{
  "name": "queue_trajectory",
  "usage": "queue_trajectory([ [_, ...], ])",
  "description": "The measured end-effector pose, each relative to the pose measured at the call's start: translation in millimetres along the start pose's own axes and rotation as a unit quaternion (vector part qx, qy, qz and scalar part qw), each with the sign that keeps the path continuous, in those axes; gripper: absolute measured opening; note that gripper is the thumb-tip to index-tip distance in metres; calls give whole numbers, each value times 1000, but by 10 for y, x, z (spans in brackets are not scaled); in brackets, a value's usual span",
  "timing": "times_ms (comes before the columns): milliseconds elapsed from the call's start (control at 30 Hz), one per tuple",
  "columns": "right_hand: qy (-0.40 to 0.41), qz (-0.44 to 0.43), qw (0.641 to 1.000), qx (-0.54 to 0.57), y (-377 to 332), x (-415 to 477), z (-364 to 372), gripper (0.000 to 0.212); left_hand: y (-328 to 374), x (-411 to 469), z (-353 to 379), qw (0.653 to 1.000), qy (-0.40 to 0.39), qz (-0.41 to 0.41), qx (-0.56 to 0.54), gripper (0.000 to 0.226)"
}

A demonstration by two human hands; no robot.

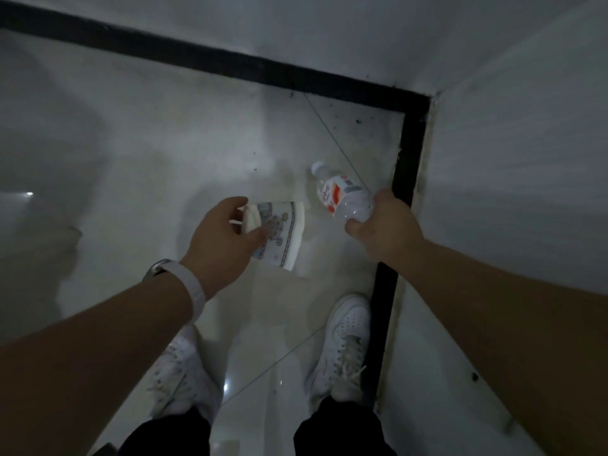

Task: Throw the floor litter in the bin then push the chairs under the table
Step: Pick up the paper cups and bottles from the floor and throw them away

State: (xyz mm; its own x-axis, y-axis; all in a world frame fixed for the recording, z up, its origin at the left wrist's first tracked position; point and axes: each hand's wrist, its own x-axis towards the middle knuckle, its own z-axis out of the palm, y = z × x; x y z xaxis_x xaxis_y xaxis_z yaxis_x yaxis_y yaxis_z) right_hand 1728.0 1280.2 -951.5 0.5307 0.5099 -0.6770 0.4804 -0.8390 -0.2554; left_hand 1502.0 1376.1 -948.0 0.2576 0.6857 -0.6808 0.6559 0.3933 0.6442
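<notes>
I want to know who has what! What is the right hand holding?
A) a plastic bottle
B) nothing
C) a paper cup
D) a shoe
A: the right hand is wrapped round the bottom end of a clear plastic bottle with a red and white label and white cap, while the patterned paper cup is in the left hand.

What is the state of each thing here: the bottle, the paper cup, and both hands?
Plastic bottle: cap on, looks empty, tilted, held at its base.
Paper cup: tipped on its side, held; whether it touches the floor I cannot tell.
Left hand: fingers closed on the paper cup.
Right hand: closed on the plastic bottle.
</notes>
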Motion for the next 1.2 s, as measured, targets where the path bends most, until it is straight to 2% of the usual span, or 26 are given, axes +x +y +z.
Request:
queue_trajectory([
  [100, 24, -25, 999, 17, -152, -302, -175, 56, 222, -241, -263, 1000, 16, 18, 4, 36],
  [333, 97, -94, 985, 105, -939, -1174, -1021, 58, 973, -920, -883, 996, 47, 31, -65, 21],
  [500, 147, -154, 965, 156, -1667, -1918, -1847, 43, 1653, -1467, -1452, 986, 53, 39, -153, 23],
  [667, 193, -200, 942, 189, -2558, -2898, -2678, 57, 2477, -2228, -2397, 969, 90, 76, -219, 24],
  [800, 199, -256, 920, 220, -3280, -3665, -3223, 57, 3125, -2897, -3248, 950, 116, 115, -265, 34],
  [967, 214, -320, 879, 282, -4080, -4553, -3807, 58, 3776, -3711, -4095, 924, 171, 170, -298, 34],
  [1200, 177, -393, 836, 340, -4788, -5389, -4444, 63, 4389, -4691, -4787, 889, 221, 246, -316, 32],
])
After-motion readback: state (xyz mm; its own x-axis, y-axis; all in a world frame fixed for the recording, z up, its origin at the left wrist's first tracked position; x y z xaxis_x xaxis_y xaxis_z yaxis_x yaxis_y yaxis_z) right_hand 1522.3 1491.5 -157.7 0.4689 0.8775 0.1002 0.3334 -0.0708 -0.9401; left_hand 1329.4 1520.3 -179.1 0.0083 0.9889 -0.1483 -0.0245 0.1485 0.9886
